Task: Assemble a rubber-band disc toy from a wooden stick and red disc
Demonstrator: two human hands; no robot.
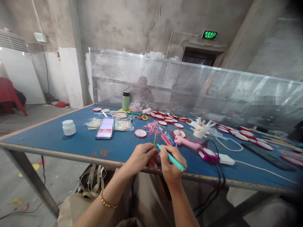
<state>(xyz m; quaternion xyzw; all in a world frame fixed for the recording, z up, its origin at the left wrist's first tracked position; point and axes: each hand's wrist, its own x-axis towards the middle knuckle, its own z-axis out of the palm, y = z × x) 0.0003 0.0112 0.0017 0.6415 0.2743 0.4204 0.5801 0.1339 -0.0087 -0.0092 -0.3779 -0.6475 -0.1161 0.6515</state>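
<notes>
Near the table's front edge, my left hand is closed, pinching a thin upright strip coloured orange-red and brown. A teal marker pen is held in the closed fingers of my right hand; its tip meets or almost touches the strip. Just beyond my hands lie pink and blue pens, a tangle of colourful strings and a round white disc with a red rim. The lower end of the strip is hidden by my fingers.
The blue table also bears a white jar, a phone on bagged sticks, a green bottle, several red-rimmed discs, a cup of pens, a pink hand-shaped thing and cables. Behind stands a perforated metal screen.
</notes>
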